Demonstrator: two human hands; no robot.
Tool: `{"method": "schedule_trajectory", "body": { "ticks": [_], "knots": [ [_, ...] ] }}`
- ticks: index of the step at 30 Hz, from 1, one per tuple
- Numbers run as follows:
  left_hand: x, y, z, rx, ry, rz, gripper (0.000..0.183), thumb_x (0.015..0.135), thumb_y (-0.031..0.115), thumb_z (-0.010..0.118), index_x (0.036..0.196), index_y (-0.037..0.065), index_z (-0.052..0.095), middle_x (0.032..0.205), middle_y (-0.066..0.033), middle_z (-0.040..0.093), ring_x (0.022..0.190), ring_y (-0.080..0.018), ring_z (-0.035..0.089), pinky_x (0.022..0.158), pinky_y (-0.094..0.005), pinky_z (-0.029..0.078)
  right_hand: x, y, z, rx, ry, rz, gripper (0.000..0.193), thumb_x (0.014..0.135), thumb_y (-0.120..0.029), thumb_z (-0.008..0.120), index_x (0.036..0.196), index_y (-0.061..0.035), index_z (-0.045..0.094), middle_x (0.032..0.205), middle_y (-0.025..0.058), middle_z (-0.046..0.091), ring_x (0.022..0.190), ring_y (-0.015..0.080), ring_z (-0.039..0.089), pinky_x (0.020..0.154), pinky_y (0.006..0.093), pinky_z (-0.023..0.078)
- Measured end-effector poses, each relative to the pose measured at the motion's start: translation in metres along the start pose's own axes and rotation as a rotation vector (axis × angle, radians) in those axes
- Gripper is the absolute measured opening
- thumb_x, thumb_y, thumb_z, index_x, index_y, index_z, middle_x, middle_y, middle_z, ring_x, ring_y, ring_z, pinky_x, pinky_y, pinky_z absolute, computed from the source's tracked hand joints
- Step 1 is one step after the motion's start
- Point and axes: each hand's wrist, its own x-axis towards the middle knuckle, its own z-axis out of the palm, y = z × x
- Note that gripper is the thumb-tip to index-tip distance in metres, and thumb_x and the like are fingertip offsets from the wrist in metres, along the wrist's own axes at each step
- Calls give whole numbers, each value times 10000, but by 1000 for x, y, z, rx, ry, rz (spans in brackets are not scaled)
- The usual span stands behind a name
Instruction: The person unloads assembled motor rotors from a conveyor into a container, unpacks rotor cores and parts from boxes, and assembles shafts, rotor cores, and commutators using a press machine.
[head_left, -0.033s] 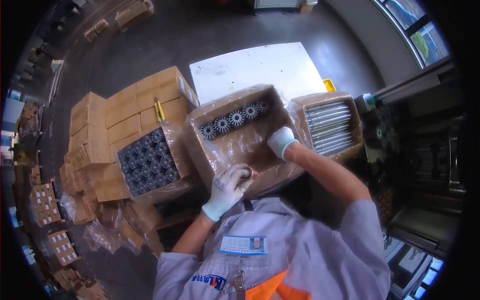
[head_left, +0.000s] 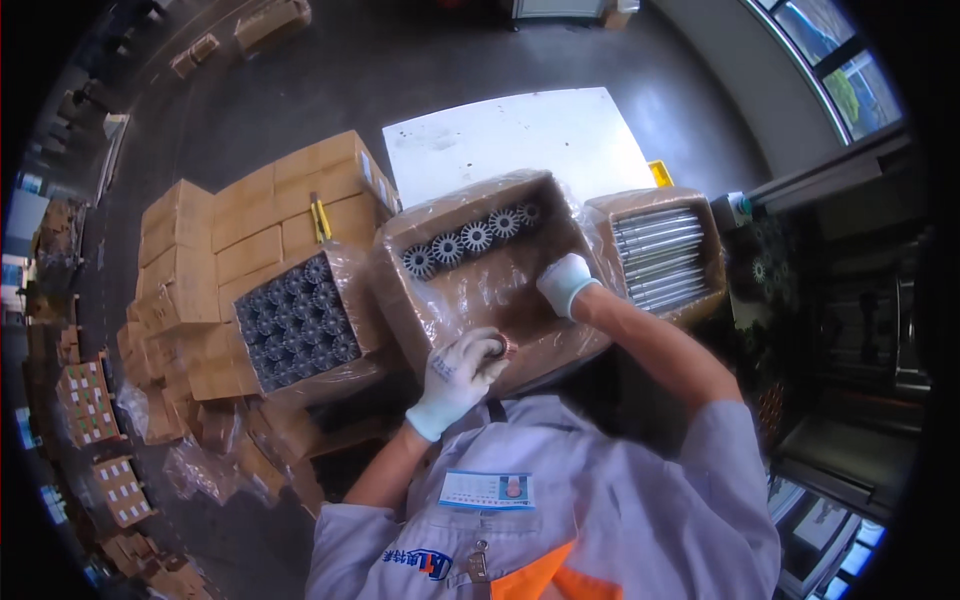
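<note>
My left hand, in a white glove, is closed around a small copper-coloured ribbed ring near the front edge of a plastic-lined cardboard box. My right hand, gloved too, is held as a fist over the right part of that box. Its fingers curl under, so I cannot see what they hold, if anything. Along the box's far wall stands a row of grey slotted metal cores. To the right, a second lined box holds silvery metal shafts. More dark slotted cores fill a box at the left.
Stacked cardboard cartons stand at the left, with a yellow box cutter on top. Behind the boxes is a white tabletop. Dark machinery stands close on my right. Crumpled plastic lies at the lower left.
</note>
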Motion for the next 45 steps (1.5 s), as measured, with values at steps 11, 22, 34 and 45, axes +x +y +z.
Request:
{"method": "schedule_trajectory", "body": {
  "ticks": [11,22,34,45],
  "knots": [
    [-2,-7,6,125,22,67,273,792,233,782,1007,124,653,1119,-53,685,820,-278,706,677,-414,540,15,-11,-81,163,145,-49,508,819,-298,691,1262,-71,592,886,75,740,843,267,729,701,428,514],
    [0,-5,6,119,40,64,235,813,248,768,996,141,667,1148,-36,675,812,-252,708,678,-407,535,32,-34,-7,319,358,24,823,842,-409,707,1498,-60,355,1073,161,671,912,313,700,766,463,513],
    [0,-4,2,113,-2,38,249,811,249,771,981,120,644,1148,-41,697,815,-274,714,691,-410,546,6,-16,-52,602,503,64,674,861,-304,663,1474,-164,420,1065,207,648,924,363,686,771,475,553],
    [-1,-4,6,149,15,39,234,824,247,761,989,121,655,1148,-59,681,819,-280,712,701,-406,551,60,-62,-21,567,450,243,557,876,-279,639,1345,-53,443,1032,247,667,840,378,707,676,500,564]
  ]
}}
